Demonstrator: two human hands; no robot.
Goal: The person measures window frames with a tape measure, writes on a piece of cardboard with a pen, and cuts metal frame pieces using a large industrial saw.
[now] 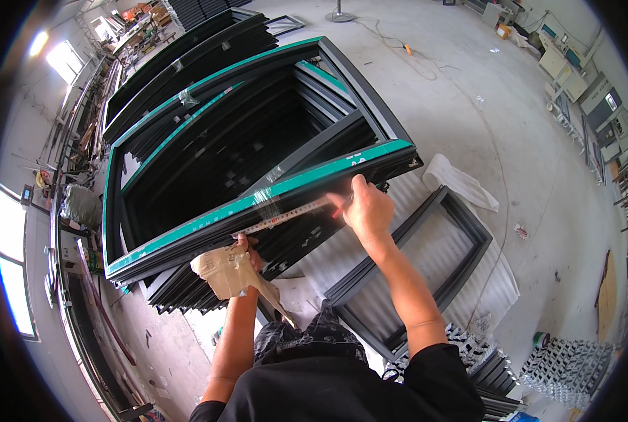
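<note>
A tape measure's pale blade (286, 216) is stretched along the near side of a stack of black window frames (342, 169), whose top edge carries green film. My right hand (370, 211) is closed round the tape's red case (338, 204), which is blurred and mostly hidden by the fingers. At the blade's left end, my left hand (251, 250) has its fingers closed near the frame edge. A torn piece of brown cardboard (222, 271) is in that same hand, covering part of the palm and wrist.
Dark rectangular frames (461, 218) lie on white foam sheeting (493, 264) to the right. More stacked frames (208, 46) stand behind. Patterned wrapped bundles (567, 369) sit at lower right, long profiles (81, 133) line the left wall, and a cable (500, 162) crosses the floor.
</note>
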